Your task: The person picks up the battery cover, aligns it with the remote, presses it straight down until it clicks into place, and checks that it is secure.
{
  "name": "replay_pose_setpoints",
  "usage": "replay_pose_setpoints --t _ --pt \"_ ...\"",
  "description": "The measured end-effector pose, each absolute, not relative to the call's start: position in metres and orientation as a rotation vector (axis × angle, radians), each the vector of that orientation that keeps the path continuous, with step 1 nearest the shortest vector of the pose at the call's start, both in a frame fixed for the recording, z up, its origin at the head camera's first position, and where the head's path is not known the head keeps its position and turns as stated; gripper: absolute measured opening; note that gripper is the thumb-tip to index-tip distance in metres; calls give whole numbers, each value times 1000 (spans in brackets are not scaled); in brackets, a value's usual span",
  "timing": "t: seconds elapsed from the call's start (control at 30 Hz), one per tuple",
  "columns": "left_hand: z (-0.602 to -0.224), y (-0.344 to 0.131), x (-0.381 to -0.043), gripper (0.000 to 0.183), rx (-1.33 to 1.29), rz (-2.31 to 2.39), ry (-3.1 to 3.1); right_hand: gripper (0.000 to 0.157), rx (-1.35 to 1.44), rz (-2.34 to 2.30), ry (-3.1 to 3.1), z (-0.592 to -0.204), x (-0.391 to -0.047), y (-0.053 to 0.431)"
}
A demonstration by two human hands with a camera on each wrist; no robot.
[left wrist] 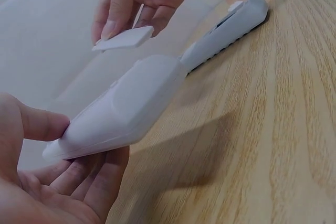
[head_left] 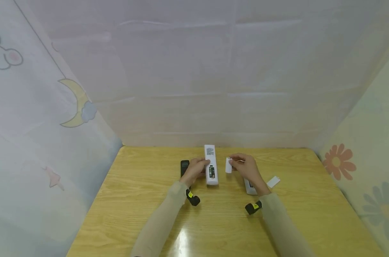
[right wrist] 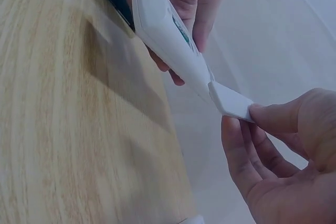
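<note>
Okay, so holding a white remote control (head_left: 211,157) just above the bench (head_left: 143,214), back side up, around the middle of the scene. Got it in the left grip (head_left: 194,170), with thumb on the left edge and fingers curled underneath, spread no wider than the remote's body. Can see batteries (head_left: 212,172) sitting in the uncovered compartment toward the near end, plus a printed label (head_left: 210,151) at the far end.

Pinching a white battery cover (head_left: 228,166) in the right grip (head_left: 246,167), thumb and fingertips almost together with just that thin piece between. Looks to be just right of the remote, with a small gap going by the head view.

Also got a black remote (head_left: 184,165) lying on the left, partly hidden by the left grip. Over on the right, can spot a second pale remote (head_left: 251,190) under the right wrist, dark compartment showing, can't make out the contents. Just right of that, see another small white cover (head_left: 273,181) lying at an angle.
</note>
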State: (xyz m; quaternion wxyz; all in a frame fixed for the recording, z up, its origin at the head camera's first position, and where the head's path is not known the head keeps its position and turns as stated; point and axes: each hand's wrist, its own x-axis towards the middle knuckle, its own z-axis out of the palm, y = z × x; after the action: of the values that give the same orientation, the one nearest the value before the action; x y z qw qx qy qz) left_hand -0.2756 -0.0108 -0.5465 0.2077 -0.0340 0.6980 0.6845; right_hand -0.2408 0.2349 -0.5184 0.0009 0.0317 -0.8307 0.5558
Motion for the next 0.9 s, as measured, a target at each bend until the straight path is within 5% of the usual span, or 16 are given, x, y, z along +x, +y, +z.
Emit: replay_pose_setpoints --t 0.9 --pt "-544 -10 -278 49 -65 1899 1964 31 160 1840 -2549 -507 -246 219"
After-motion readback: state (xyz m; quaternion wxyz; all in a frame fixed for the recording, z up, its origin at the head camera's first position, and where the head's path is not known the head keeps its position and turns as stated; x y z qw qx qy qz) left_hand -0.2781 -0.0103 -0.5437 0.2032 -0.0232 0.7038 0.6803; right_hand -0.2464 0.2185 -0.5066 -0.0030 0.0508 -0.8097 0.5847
